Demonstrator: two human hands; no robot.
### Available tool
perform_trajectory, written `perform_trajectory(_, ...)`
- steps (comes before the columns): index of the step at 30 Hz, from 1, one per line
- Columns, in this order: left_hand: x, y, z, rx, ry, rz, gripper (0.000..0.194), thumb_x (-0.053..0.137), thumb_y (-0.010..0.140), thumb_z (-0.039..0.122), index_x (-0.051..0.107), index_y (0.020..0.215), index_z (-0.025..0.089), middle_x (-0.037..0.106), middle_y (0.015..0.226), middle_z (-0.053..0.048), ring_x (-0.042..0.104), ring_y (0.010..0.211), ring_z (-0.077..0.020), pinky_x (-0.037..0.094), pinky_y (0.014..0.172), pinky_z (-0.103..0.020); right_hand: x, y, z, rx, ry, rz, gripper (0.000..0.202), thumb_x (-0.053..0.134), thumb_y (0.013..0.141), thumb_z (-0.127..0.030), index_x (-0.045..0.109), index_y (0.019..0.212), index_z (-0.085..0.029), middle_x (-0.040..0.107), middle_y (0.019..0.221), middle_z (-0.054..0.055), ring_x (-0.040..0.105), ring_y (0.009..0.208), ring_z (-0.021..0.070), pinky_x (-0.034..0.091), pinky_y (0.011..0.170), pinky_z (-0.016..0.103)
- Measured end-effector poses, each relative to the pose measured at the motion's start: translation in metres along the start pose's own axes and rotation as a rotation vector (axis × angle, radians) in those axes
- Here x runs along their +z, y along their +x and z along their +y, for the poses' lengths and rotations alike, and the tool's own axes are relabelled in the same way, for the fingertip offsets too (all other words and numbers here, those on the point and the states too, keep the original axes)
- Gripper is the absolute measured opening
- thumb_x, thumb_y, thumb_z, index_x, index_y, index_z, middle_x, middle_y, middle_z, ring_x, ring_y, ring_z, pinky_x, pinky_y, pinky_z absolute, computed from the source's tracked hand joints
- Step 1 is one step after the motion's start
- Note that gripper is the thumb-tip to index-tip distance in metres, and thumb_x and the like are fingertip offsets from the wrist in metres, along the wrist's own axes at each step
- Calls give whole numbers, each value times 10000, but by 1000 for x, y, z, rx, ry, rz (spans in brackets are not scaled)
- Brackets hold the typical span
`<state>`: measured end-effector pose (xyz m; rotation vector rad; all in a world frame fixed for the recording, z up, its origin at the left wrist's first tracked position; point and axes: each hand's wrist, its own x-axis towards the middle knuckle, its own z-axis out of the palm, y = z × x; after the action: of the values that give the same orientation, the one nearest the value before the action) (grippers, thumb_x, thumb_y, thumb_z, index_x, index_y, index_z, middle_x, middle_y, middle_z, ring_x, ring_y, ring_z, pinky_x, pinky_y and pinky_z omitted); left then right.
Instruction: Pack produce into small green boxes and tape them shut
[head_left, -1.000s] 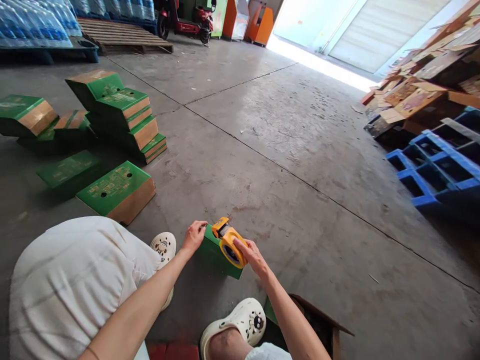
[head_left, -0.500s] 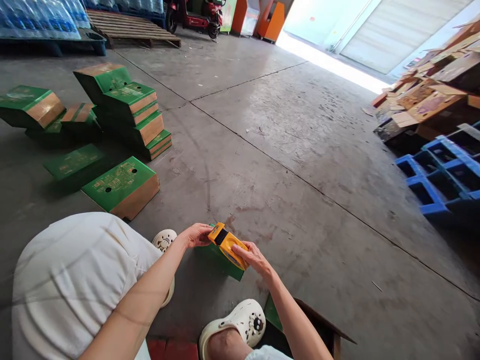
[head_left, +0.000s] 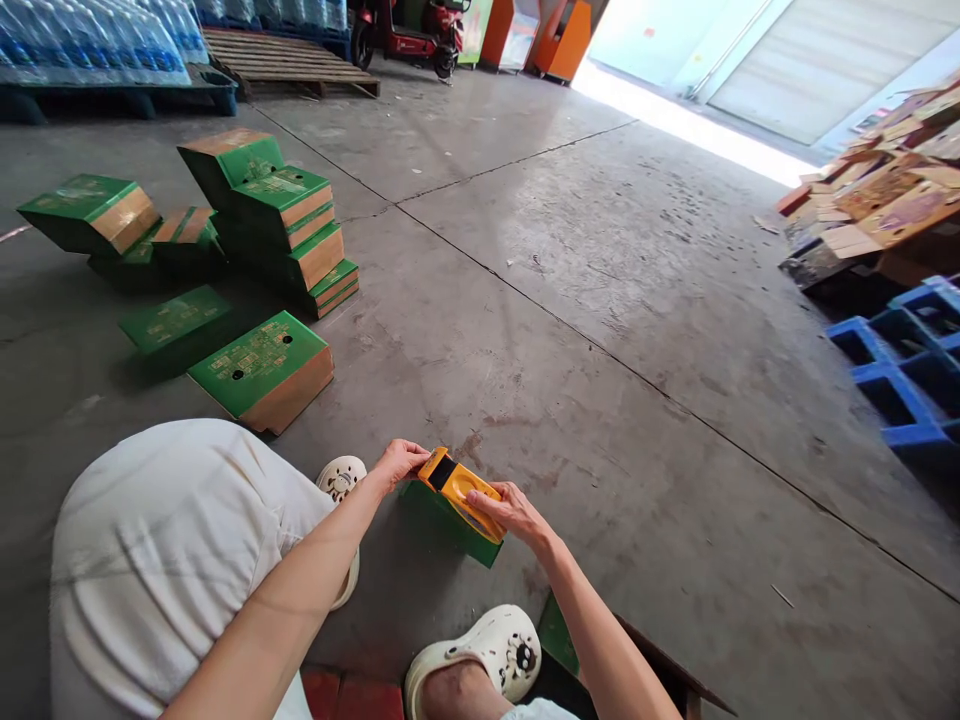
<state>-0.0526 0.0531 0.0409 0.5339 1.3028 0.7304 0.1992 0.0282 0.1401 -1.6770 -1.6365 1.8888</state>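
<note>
A yellow tape dispenser [head_left: 466, 492] with a dark band near its front end is held over a green box [head_left: 457, 530] on the floor between my feet. My right hand [head_left: 510, 512] wraps around its rear part, thumb on top. At its front end, my left hand [head_left: 403, 462] has its fingers pinched together, close against the dispenser's edge. What those fingertips hold is too small to make out. The dispenser hides much of the green box's top.
Several green cartons [head_left: 281, 200] stand stacked at the left, with a nearer one [head_left: 262, 365] beside my knee. An open box [head_left: 667, 670] lies by my right foot. Flattened cardboard [head_left: 892, 200] and blue pallets [head_left: 907, 370] are at the right; water bottles [head_left: 90, 45] stand back left.
The view has shifted slightly, so the surroundings sit farther right. My left fingers have drawn slightly back from the dispenser's front end; my right hand keeps its hold.
</note>
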Motion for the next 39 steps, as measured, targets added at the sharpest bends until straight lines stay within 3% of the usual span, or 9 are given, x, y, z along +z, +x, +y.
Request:
perform_trajectory(2, -11, 3, 0, 30, 10, 61, 379, 965, 591, 422, 758, 734, 140, 720, 660, -34, 640, 584, -137, 547, 639, -276, -4, -5, -1, 8, -19, -8, 582, 761, 712, -742, 721, 775, -164, 566, 633, -14, 438, 587, 132, 287, 527, 243)
perform_trajectory(7, -58, 16, 6, 115, 36, 282, 271, 886, 672, 374, 720, 714, 164, 674, 613, 0, 577, 541, -102, 469, 581, -229, -25, -23, 4, 59, -162, 15, 621, 703, 752, -787, 690, 738, -166, 509, 596, -24, 369, 570, 120, 228, 519, 255)
perform_trajectory(10, -72, 21, 5, 166, 67, 340, 215, 838, 696, 359, 742, 750, 174, 708, 661, -11, 611, 595, -118, 448, 581, -220, -31, -29, 5, 59, -197, 33, 622, 683, 763, -796, 674, 742, -175, 497, 603, -24, 368, 584, 126, 226, 529, 260)
perform_trajectory(20, -75, 36, -26, 237, 183, 420, 206, 738, 749, 395, 775, 786, 196, 745, 718, -27, 679, 714, -175, 486, 688, -255, -15, -21, 8, 50, -300, 112, 619, 657, 766, -791, 670, 688, -177, 471, 590, -16, 372, 586, 137, 232, 524, 277)
perform_trajectory(26, -76, 46, -35, 216, 264, 466, 134, 731, 790, 323, 774, 777, 196, 757, 741, -29, 685, 708, -172, 484, 711, -253, -13, -13, 9, 47, -357, 149, 637, 634, 781, -797, 666, 680, -170, 474, 590, -12, 396, 587, 141, 244, 515, 271)
perform_trajectory(33, -68, 58, -48, 154, 357, 507, 87, 717, 829, 226, 783, 788, 187, 769, 769, -35, 695, 754, -184, 477, 728, -253, -8, -7, 5, 94, -443, 154, 651, 570, 793, -821, 566, 664, -183, 428, 606, -25, 407, 611, 138, 257, 537, 271)
perform_trajectory(39, -54, 68, -72, 112, 378, 476, 120, 704, 861, 249, 799, 836, 179, 774, 779, -44, 713, 769, -194, 497, 727, -263, -7, -1, 0, 135, -486, 141, 656, 529, 784, -838, 525, 665, -193, 417, 630, -18, 412, 625, 146, 266, 551, 282)
